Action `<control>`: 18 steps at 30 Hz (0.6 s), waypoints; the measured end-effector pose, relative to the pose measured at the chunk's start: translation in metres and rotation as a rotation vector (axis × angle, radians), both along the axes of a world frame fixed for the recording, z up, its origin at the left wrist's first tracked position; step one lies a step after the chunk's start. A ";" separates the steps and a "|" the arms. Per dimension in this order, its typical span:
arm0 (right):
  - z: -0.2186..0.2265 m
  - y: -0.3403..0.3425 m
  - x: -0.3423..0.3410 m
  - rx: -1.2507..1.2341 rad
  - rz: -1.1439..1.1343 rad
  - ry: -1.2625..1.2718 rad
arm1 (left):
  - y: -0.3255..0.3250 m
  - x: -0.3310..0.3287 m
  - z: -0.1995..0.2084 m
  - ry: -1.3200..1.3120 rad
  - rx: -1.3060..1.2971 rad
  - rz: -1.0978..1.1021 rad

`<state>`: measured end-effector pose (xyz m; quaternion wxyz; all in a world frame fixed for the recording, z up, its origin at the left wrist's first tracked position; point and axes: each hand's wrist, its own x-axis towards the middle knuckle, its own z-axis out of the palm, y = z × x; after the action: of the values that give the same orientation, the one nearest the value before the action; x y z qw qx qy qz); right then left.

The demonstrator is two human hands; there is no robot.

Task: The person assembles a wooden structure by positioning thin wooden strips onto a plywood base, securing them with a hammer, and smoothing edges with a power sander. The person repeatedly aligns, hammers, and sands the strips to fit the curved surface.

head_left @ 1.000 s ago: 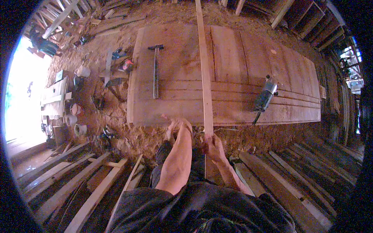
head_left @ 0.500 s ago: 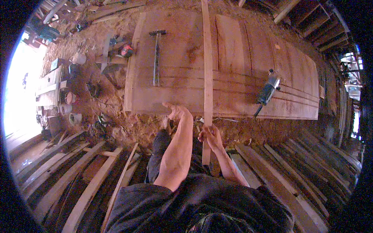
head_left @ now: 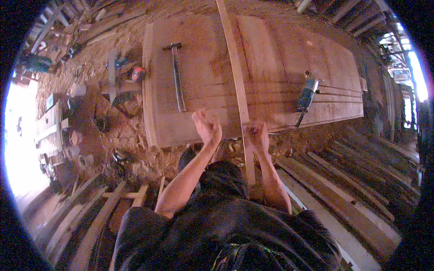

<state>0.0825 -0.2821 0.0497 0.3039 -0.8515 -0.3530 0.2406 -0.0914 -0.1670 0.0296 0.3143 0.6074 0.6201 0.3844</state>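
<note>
A long narrow wooden strip point(head_left: 235, 63) crosses a wide wooden panel point(head_left: 203, 58), its near end reaching back toward my body. My right hand point(head_left: 257, 137) is at the strip's right edge, fingers curled in, with a small dark spot among them that I cannot make out. Left of the strip, my left hand point(head_left: 208, 127) hovers over the panel's near edge, its fingers smeared by motion. A hammer point(head_left: 176, 77) lies on the panel's left part. On the right part rests a power tool point(head_left: 307, 95) with a dark body and a cord end toward me.
Left of the panel, a red tape measure point(head_left: 138, 73) and a hand saw point(head_left: 112, 77) lie on scrap wood. Several cups or pots point(head_left: 76, 90) stand farther left. Long wooden planks point(head_left: 334, 194) lie on both sides of me. Shavings and dirt cover the ground point(head_left: 131, 149).
My left hand has drawn in from its reach and turned up. The right hand has moved forward along the strip, which now slants more. The view has shifted.
</note>
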 end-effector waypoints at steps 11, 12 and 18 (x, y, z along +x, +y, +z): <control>-0.008 0.046 -0.099 -0.204 -0.001 -0.341 | 0.172 0.034 -0.003 0.661 0.146 -0.503; -0.013 0.049 -0.106 -0.191 -0.043 -0.276 | 0.172 0.035 0.002 0.662 0.136 -0.514; 0.001 0.035 -0.058 -0.020 0.065 -0.468 | 0.181 0.027 0.003 0.625 0.092 -0.545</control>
<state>0.0245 -0.2466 0.0508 0.1971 -0.8752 -0.4389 0.0497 -0.0646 0.0140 0.0324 0.1736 0.8501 0.4845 0.1118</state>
